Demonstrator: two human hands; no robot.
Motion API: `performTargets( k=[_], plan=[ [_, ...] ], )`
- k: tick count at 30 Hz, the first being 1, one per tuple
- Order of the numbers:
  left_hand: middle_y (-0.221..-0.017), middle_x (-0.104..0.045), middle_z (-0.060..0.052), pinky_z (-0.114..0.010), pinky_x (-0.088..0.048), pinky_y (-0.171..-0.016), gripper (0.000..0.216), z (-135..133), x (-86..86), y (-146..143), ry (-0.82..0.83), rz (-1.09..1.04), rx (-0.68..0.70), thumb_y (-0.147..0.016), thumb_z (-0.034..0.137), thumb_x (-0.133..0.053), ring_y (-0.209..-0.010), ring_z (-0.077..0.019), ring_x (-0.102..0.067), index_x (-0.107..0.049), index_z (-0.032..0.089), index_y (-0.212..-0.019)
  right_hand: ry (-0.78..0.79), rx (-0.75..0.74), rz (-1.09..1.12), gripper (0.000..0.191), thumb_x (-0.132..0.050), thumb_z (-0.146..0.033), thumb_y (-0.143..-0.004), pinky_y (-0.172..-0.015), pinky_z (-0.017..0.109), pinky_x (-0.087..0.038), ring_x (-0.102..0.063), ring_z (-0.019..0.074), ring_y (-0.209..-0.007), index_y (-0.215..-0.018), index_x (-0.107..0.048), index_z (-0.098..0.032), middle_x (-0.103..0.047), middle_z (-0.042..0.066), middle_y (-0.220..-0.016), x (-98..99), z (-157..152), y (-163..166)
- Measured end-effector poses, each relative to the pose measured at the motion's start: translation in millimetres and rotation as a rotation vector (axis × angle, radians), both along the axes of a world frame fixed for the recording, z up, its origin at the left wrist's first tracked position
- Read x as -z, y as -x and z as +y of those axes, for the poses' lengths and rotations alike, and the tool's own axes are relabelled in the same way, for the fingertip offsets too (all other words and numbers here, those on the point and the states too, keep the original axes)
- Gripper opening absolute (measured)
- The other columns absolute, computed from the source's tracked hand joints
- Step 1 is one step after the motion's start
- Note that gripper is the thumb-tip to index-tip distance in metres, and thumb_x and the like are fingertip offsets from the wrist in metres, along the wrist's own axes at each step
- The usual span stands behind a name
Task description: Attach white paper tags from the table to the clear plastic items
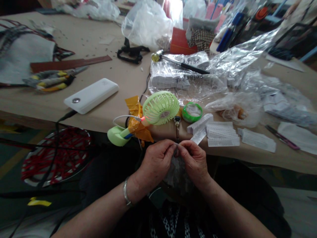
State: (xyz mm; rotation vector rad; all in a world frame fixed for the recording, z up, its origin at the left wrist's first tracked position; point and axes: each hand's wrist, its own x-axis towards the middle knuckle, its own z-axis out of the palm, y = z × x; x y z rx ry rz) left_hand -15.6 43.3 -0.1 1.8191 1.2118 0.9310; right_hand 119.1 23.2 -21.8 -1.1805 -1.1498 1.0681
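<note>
My left hand [157, 159] and my right hand [196, 161] meet just off the table's front edge, both pinched closed with thumbs and fingertips almost touching. What lies between the fingertips is too small and too covered to name. Directly above them, a thin metal tool with a brownish tip [177, 127] points toward me over the edge. Below the hands hangs a translucent plastic bag [177, 175]. Close by on the table are a green round tub with white stuff in it [192, 112] and a fanned stack of printed white labels [221, 134].
A light green small fan [160, 107] is fixed to the edge with orange tape [140, 129]. Farther left lie a white power bank [91, 95] with a cable and several pliers [53, 79]. A hammer [183, 62] rests on clear plastic packs. A red-strapped stool [56, 155] stands at lower left.
</note>
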Motion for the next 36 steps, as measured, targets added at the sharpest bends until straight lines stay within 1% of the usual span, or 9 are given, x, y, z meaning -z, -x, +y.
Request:
performTargets(
  k=[10,17,22,27,36],
  plan=[
    [-0.065,-0.061,0.002,-0.017,-0.040,-0.058,0.018,-1.3,-2.3,1.6,-0.054,0.041,0.008,-0.086,0.016,-0.048,-0.059,-0.0074,-0.055,-0.062,0.016,-0.074,-0.016,0.001,-0.062,0.006,-0.058,-0.024,-0.082,-0.058,0.021,-0.042,-0.051,0.0087,-0.059,-0.078,-0.060,-0.019,-0.057,-0.004,-0.064,-0.7,0.0,-3.0],
    [-0.062,-0.060,0.002,-0.018,-0.039,-0.055,0.021,5.8,0.7,-0.3,0.019,0.054,-0.019,-0.086,0.019,-0.049,-0.057,-0.0081,-0.053,-0.063,0.015,-0.071,0.000,0.028,-0.099,0.006,-0.057,-0.024,-0.082,-0.055,0.021,-0.041,-0.049,0.0086,-0.057,-0.078,-0.059,-0.019,-0.054,-0.005,-0.061,2.4,6.1,-2.6],
    [-0.061,-0.061,0.003,-0.018,-0.038,-0.054,0.022,10.3,-1.5,-2.8,0.003,0.056,-0.039,-0.086,0.020,-0.049,-0.056,-0.0083,-0.053,-0.063,0.015,-0.070,0.000,0.051,-0.067,0.007,-0.057,-0.026,-0.082,-0.056,0.021,-0.041,-0.050,0.0091,-0.058,-0.079,-0.059,-0.019,-0.055,-0.004,-0.063,4.5,10.3,-1.2],
    [-0.062,-0.061,0.003,-0.018,-0.039,-0.055,0.022,13.5,-1.2,-2.7,-0.038,0.070,-0.035,-0.086,0.020,-0.048,-0.057,-0.0084,-0.054,-0.063,0.016,-0.070,0.000,0.049,-0.043,0.008,-0.056,-0.027,-0.082,-0.057,0.022,-0.043,-0.052,0.0099,-0.058,-0.080,-0.058,-0.019,-0.055,-0.004,-0.062,2.0,12.9,1.0],
    [-0.059,-0.058,0.003,-0.019,-0.037,-0.053,0.025,16.7,-3.8,-2.8,-0.072,0.124,-0.024,-0.086,0.020,-0.047,-0.054,-0.0083,-0.050,-0.060,0.016,-0.066,-0.010,0.074,-0.041,0.007,-0.056,-0.026,-0.083,-0.059,0.022,-0.043,-0.052,0.0096,-0.060,-0.081,-0.058,-0.020,-0.056,-0.004,-0.065,3.8,14.9,3.5]
  ],
)
